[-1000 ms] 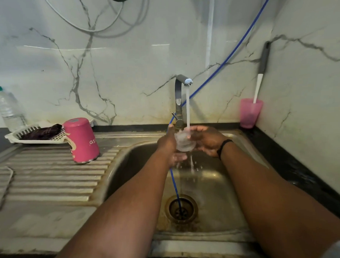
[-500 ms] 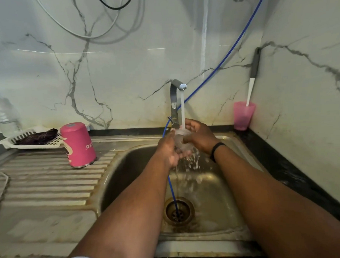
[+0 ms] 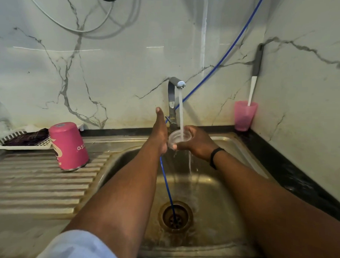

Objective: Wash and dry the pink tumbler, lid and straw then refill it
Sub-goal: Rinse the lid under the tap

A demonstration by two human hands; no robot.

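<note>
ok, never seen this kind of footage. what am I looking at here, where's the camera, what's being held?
There is no machine here: a person works with two bare hands, and the single camera sits on their head, looking forward and down, so both forearms reach in from the bottom edge.

The right hand holds a clear lid under the water running from the tap into a steel sink. The left hand is flat and open, fingers straight, pressed against the lid's left side.

On the ribbed draining board to the left, the pink tumbler stands upside down, leaning slightly. Behind it a white tray holds a dark cloth. In the right corner a small pink cup holds a brush. A thin blue hose runs down into the drain.
</note>
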